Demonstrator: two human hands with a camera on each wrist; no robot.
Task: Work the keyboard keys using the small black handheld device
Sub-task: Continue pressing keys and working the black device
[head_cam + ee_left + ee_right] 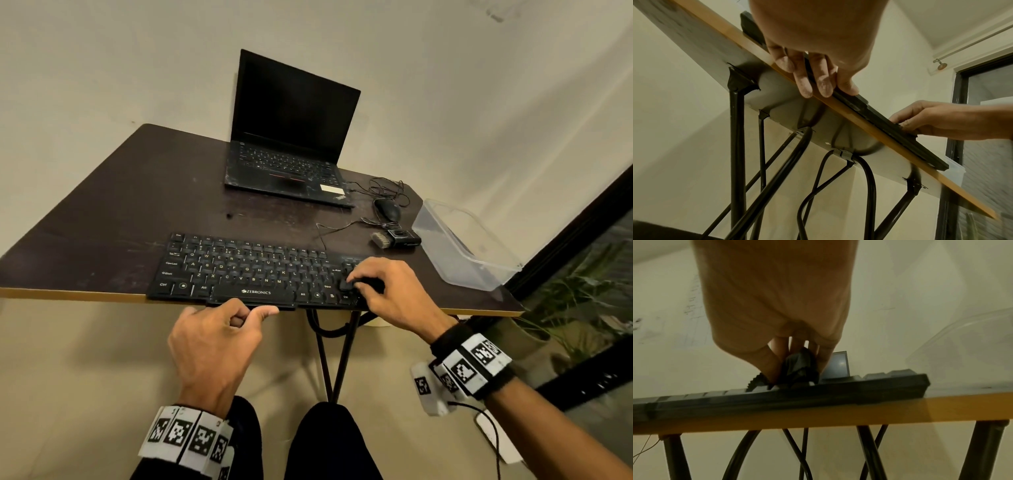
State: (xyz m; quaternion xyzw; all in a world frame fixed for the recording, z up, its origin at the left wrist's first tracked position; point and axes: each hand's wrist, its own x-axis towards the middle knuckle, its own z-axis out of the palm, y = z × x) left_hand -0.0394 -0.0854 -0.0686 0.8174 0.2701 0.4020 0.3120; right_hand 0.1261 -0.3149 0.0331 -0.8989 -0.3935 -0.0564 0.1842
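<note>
The Zebronics keyboard lies along the near edge of the dark tabletop, its long axis running left to right and its front lip overhanging that edge slightly. The right hand sits over the keyboard's right end, fingers and thumb curled round the small black handheld device, so this grip is clenched on the tool; from the right wrist view the device points down between the fingertips and appears to touch the key row directly beneath it. The rest of the keys lie to the left of that grip, along the keyboard's length, so any further working of them would likely mean sliding the tool leftward along that axis rather than reaching forward. The left hand is at the front edge near the space bar, fingers curled under the tabletop edge and thumb resting on the keyboard's lip, seemingly steadying it. It is nearer the middle keys but holds no tool. Behind stand an open ThinkPad laptop, a wired mouse and a clear plastic container.
</note>
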